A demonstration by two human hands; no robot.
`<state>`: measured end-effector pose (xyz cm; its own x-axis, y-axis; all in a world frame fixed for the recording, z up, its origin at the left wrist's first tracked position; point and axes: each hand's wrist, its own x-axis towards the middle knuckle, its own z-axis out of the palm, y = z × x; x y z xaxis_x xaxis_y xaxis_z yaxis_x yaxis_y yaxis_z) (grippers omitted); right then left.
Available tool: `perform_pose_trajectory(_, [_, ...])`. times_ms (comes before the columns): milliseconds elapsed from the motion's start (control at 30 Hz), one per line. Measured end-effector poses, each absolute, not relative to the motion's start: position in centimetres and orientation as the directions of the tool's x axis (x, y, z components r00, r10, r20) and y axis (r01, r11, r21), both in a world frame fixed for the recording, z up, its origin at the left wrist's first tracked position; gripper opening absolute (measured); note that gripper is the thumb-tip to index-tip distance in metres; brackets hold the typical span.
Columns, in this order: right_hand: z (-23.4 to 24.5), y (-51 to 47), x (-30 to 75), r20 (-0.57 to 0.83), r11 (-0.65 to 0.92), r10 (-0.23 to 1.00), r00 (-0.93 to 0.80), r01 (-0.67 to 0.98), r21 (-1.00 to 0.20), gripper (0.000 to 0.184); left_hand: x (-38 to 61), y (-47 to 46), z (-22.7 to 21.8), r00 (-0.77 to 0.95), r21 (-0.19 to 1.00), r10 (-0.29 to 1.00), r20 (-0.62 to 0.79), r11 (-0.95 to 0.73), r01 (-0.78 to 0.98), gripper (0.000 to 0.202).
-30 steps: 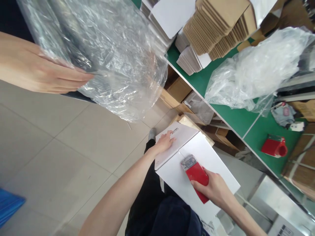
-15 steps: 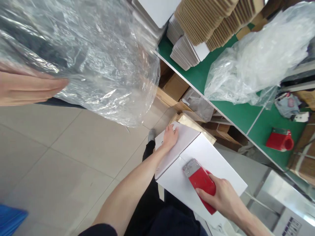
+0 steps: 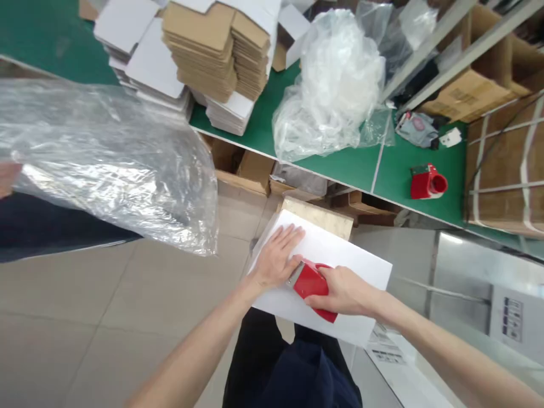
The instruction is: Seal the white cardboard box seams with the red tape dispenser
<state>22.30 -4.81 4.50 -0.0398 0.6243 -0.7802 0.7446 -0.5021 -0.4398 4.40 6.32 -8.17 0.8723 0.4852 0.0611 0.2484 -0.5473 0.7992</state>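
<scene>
A white cardboard box [image 3: 357,263] lies in front of my legs on a wooden stand. My left hand [image 3: 276,258] rests flat on its top near the left end, fingers stretched out. In my right hand [image 3: 346,290] is a red tape dispenser [image 3: 312,289], gripped by its body and pressed against the box top. Its grey metal head [image 3: 295,274] sits right beside my left thumb. The tape under the head is hard to make out.
At left, another person's hand [image 3: 7,177] holds a large clear plastic bag [image 3: 170,175]. Flat cardboard stacks [image 3: 199,51], bunched plastic bags [image 3: 335,79] and a second red tape dispenser [image 3: 427,182] lie on the green workbench [image 3: 335,173]. A strapped carton [image 3: 501,164] stands at right.
My left hand has moved from the box's side onto its top, close to the tape dispenser. The box is turned and the view has swung right. The clear bag appears further left.
</scene>
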Motion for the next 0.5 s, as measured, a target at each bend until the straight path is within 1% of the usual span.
perform_pose_trajectory(67, [5.5, -7.9, 24.7, -0.769, -0.501, 0.638, -0.039, 0.738, -0.453, 0.044, 5.5, 5.8, -8.0, 0.899, 0.697, 0.437, 0.026, -0.652, 0.297, 0.063])
perform_pose_trajectory(133, [6.7, -11.6, 27.6, -0.777, -0.522, 0.628, -0.053, 0.711, -0.47, 0.044, 6.6, 5.2, -7.9, 0.909, 0.581, 0.416, -0.015, -0.736, 0.346, 0.066])
perform_pose_trajectory(200, [8.0, -15.8, 30.9, -0.791, -0.545, 0.608, -0.071, 0.687, -0.481, 0.04, 7.6, 4.5, -7.8, 0.909, 0.474, 0.414, -0.043, -0.793, 0.383, 0.068])
perform_pose_trajectory(267, [9.3, -20.2, 34.4, -0.81, -0.563, 0.581, -0.086, 0.675, -0.476, 0.035, 8.5, 3.8, -7.8, 0.904, 0.391, 0.422, -0.066, -0.823, 0.412, 0.069])
perform_pose_trajectory(367, [11.0, -26.9, 39.5, -0.84, -0.602, 0.538, -0.069, 0.666, -0.44, 0.033, 9.6, 2.9, -7.7, 0.893, 0.319, 0.438, -0.101, -0.836, 0.446, 0.07])
perform_pose_trajectory(433, [11.8, -30.9, 42.4, -0.862, -0.635, 0.504, -0.064, 0.649, -0.419, 0.036, 10.3, 2.3, -7.5, 0.886, 0.29, 0.447, -0.123, -0.837, 0.463, 0.07])
perform_pose_trajectory(500, [12.2, -34.3, 44.8, -0.87, -0.659, 0.493, -0.017, 0.646, -0.387, 0.039, 10.9, 1.8, -7.3, 0.879, 0.266, 0.456, -0.141, -0.838, 0.477, 0.068])
